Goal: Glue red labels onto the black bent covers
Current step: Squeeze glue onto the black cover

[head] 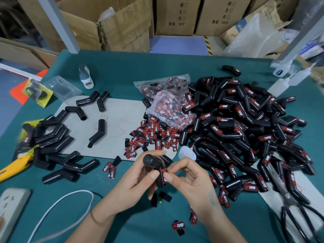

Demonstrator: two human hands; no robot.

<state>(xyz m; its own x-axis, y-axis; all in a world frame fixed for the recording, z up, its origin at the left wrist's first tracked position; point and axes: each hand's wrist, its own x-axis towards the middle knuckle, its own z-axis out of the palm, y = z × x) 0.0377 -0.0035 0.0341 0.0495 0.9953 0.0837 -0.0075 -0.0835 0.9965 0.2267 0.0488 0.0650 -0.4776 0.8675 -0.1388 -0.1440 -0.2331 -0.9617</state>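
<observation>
The black bent cover [155, 168] is raised off the green bench [122, 67] in the left hand [138, 179], whose fingers [154, 174] curl round it, one capped end turned up and the flat flank turned toward the right hand, probably so the label can seat there. The right hand [191, 179] reaches in from the side, its thumb and forefinger pinching the red label [164, 174] against the cover, just beside the left thumb tip.

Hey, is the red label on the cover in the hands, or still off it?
On it: the red label lies against the black bent cover, pressed by the right hand fingers. Whether the glue has bonded, cannot tell.
</observation>
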